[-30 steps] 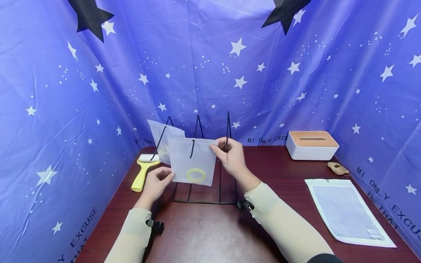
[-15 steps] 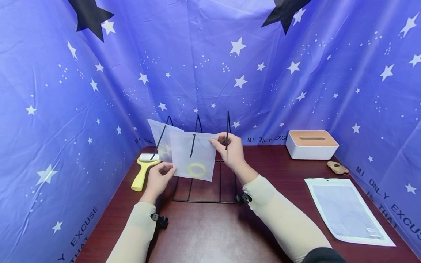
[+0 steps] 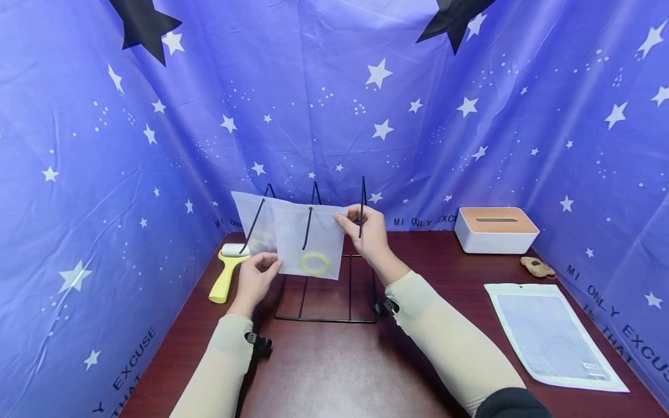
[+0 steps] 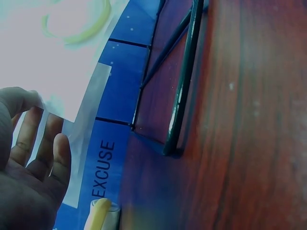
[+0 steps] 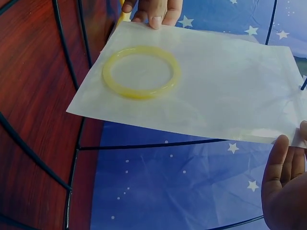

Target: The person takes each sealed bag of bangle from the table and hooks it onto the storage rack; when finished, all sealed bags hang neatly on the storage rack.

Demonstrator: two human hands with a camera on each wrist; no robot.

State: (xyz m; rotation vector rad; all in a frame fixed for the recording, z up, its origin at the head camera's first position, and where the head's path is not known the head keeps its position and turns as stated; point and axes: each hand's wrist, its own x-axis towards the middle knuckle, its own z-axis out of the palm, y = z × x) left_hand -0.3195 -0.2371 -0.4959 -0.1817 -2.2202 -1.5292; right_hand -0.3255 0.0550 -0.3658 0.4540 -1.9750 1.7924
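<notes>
A translucent white pouch point(image 3: 326, 232) with a yellow bangle point(image 3: 303, 264) inside hangs by its top edge on the middle prong of a black wire rack point(image 3: 334, 320). My left hand point(image 3: 254, 283) pinches the pouch's lower left corner between thumb and finger, the other fingers spread behind it in the left wrist view. At the upper right corner my right hand point(image 3: 370, 238) pinches the edge, with the rack's right prong in front of its fingers. A second white pouch point(image 3: 250, 217) hangs on the left prong, partly covered by the front one.
A yellow-handled lint roller point(image 3: 223, 281) lies left of the rack. To the right stand a white tissue box point(image 3: 493, 241) with a wooden lid and a small tan object point(image 3: 536, 267). A larger flat clear-front pouch point(image 3: 554, 337) lies at the table's right.
Both hands have raised the front pouch and pushed it farther back along the middle prong. It now overlaps the second pouch more.
</notes>
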